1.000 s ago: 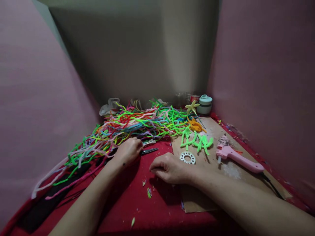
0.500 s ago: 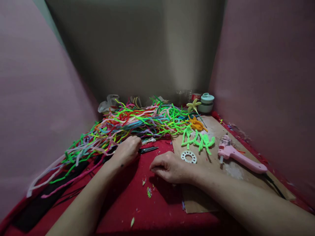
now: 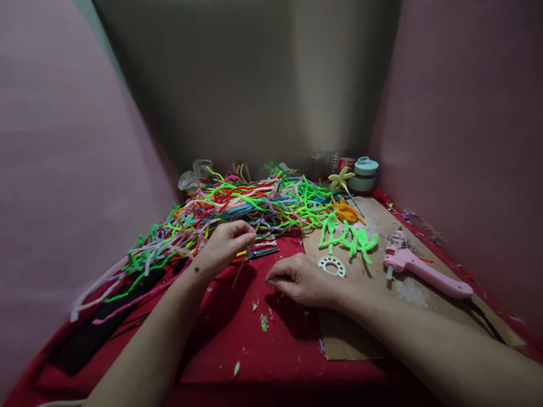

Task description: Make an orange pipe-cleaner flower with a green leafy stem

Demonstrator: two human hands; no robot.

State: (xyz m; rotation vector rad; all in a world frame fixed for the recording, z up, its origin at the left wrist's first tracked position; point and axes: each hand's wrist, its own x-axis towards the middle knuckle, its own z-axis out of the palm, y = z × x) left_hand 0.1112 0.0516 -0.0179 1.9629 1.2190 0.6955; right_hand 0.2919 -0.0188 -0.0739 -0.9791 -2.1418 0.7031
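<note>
While the left hand (image 3: 223,246) pinches a thin, light, bendable pipe-cleaner stem (image 3: 241,265) near its top, just in front of the tangled multicoloured pipe-cleaner heap (image 3: 246,209), the right hand (image 3: 303,280) rests loosely curled, empty, beside it.

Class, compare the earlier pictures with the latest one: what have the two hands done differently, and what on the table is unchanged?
The left hand has lifted off the red cloth and now pinches a thin stick hanging from its fingertips. The right hand still rests on the cloth, empty. The pipe cleaner pile, scissors, white ring and pink glue gun lie as before.
</note>
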